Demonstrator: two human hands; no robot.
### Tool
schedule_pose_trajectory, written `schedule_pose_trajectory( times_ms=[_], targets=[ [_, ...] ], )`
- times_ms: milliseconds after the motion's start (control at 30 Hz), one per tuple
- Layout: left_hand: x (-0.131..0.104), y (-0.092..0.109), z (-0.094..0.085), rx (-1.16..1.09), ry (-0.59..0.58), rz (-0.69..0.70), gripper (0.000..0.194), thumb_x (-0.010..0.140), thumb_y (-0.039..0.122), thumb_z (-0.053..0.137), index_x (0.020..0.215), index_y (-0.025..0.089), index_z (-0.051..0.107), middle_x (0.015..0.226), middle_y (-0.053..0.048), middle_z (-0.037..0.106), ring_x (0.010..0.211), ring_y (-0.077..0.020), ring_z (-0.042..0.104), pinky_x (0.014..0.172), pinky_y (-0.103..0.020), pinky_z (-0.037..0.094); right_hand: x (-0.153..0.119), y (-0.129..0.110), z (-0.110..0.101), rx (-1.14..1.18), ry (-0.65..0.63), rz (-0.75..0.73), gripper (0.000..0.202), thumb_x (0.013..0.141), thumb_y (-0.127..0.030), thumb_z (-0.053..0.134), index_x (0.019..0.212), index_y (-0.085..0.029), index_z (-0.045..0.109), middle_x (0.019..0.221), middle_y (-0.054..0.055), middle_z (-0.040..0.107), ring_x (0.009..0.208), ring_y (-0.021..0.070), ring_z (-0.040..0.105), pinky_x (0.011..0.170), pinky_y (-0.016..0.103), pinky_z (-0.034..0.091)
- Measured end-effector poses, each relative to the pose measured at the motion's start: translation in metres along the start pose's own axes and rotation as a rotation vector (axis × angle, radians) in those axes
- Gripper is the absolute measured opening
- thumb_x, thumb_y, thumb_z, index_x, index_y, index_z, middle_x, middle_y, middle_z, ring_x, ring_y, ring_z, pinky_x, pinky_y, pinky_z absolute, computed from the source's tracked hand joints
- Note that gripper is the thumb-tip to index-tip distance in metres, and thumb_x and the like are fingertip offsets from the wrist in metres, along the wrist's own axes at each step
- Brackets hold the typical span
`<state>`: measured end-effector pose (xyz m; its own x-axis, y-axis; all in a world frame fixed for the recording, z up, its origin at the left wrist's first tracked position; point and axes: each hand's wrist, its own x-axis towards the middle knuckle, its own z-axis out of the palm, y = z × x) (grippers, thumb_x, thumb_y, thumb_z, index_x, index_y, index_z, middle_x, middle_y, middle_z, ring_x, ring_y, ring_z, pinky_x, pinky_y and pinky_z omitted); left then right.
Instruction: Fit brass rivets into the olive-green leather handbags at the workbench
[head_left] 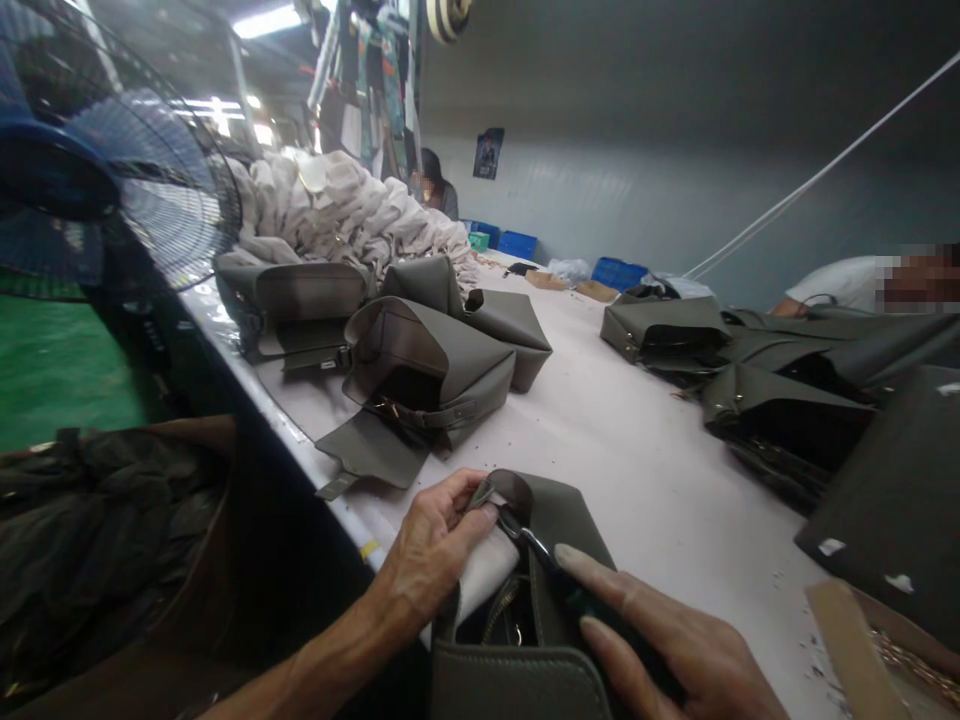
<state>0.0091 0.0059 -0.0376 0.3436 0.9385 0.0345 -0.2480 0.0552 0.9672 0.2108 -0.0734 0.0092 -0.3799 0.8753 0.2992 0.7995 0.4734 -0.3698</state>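
Note:
A dark olive handbag [517, 680] lies at the table's near edge, its opening facing me, with a pale lining and a zipper [499, 610] showing inside. My left hand [431, 540] pinches the bag's upper edge between thumb and fingers. In my right hand [660, 630] is a screwdriver [536, 548] with a dark handle and a shiny metal shaft. Its tip reaches the bag's edge close to my left thumb; what it touches there is too small to make out.
Ahead stand several olive handbags [442, 360], with a heap of pale cloth [337, 205] behind them. More bags [667, 330] lie at right, near another person. A cardboard box [862, 640] of gold-coloured hardware sits lower right. A blue fan [112, 170] stands at left.

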Motion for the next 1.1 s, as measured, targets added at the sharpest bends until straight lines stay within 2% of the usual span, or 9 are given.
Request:
schedule_pose_trajectory(
  times_ms=[200,433,500,667,733,833,1033,1100],
  targets=[
    [0.001,-0.004,0.0,0.018,0.013,-0.019,0.028,0.081,0.029,0.059,0.105,0.014,0.059,0.096,-0.005,0.067,0.084,-0.0148,0.058,0.078,-0.022,0.042,-0.002,-0.004,0.01,-0.125,0.059,-0.16,0.039,0.093,-0.016,0.036,0.129,-0.012,0.05,0.082,0.008,0.066,0.064,0.0125,0.066,0.055,0.016,0.054],
    [0.0,-0.015,0.001,0.035,0.031,-0.036,0.032,0.081,0.031,0.058,0.108,0.013,0.059,0.091,-0.005,0.068,0.078,-0.0152,0.06,0.069,-0.022,0.042,0.001,-0.013,0.019,-0.346,0.054,-0.131,0.044,0.092,-0.017,0.027,0.124,-0.009,0.056,0.075,0.009,0.063,0.044,0.0134,0.058,0.038,0.021,0.045],
    [-0.001,-0.013,0.002,0.09,0.031,-0.036,0.033,0.081,0.03,0.055,0.109,0.013,0.059,0.091,-0.005,0.069,0.079,-0.0163,0.06,0.069,-0.023,0.042,0.001,-0.013,0.023,-0.388,0.02,-0.065,0.045,0.09,-0.017,0.03,0.127,-0.012,0.054,0.077,0.009,0.062,0.044,0.0144,0.057,0.038,0.023,0.042],
    [-0.006,-0.004,0.003,0.399,0.068,0.058,0.031,0.081,0.027,0.047,0.101,0.011,0.064,0.09,-0.007,0.067,0.088,-0.0217,0.059,0.078,-0.028,0.042,0.005,-0.019,0.022,-0.33,-0.308,0.124,0.055,0.085,-0.018,0.039,0.139,-0.018,0.041,0.089,0.01,0.062,0.064,0.0202,0.064,0.054,0.028,0.046],
    [-0.007,-0.003,0.004,0.494,0.1,0.1,0.032,0.08,0.025,0.044,0.101,0.011,0.064,0.091,-0.008,0.067,0.089,-0.0227,0.059,0.08,-0.03,0.041,0.009,-0.028,0.018,-0.332,-0.37,0.246,0.057,0.084,-0.016,0.04,0.141,-0.019,0.04,0.093,0.011,0.062,0.071,0.0226,0.064,0.061,0.031,0.047],
    [-0.008,-0.005,0.005,0.553,0.117,0.158,0.034,0.08,0.022,0.041,0.103,0.012,0.064,0.091,-0.008,0.067,0.086,-0.0223,0.06,0.08,-0.031,0.041,0.012,-0.042,0.015,-0.333,-0.389,0.343,0.059,0.083,-0.014,0.041,0.141,-0.021,0.039,0.096,0.011,0.061,0.078,0.0244,0.064,0.067,0.032,0.046],
    [-0.01,-0.007,0.006,0.593,0.104,0.205,0.034,0.075,0.02,0.044,0.103,0.014,0.064,0.093,-0.008,0.068,0.09,-0.0222,0.06,0.082,-0.031,0.043,0.008,-0.049,0.021,-0.346,-0.332,0.36,0.06,0.086,-0.017,0.042,0.145,-0.024,0.032,0.095,0.01,0.062,0.074,0.0233,0.064,0.062,0.029,0.042],
    [-0.009,-0.002,0.004,0.592,0.073,0.222,0.033,0.075,0.021,0.047,0.103,0.013,0.063,0.095,-0.008,0.068,0.09,-0.0218,0.061,0.083,-0.03,0.043,0.006,-0.048,0.022,-0.332,-0.265,0.339,0.057,0.087,-0.019,0.042,0.144,-0.023,0.034,0.094,0.01,0.063,0.072,0.022,0.064,0.06,0.028,0.042]
  ],
)
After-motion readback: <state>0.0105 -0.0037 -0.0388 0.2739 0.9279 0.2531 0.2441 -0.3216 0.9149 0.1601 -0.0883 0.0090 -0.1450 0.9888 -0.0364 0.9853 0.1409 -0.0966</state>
